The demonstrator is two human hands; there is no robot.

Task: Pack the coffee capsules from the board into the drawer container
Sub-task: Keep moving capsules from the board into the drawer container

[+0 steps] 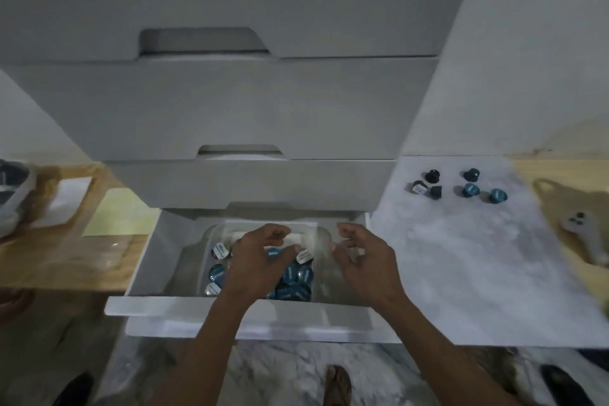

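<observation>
Both hands (306, 260), fingers loosely curled and holding nothing, hover over the drawer container (326, 241) at lower centre, seemingly settling packed capsules (291, 277).

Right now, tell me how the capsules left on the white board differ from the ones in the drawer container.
The capsules on the white board are few, spread apart in the open, some lying on their sides. The capsules in the drawer container are many, heaped touching one another, partly hidden under the left hand. Both groups show dark bodies and blue labelled lids.
</observation>
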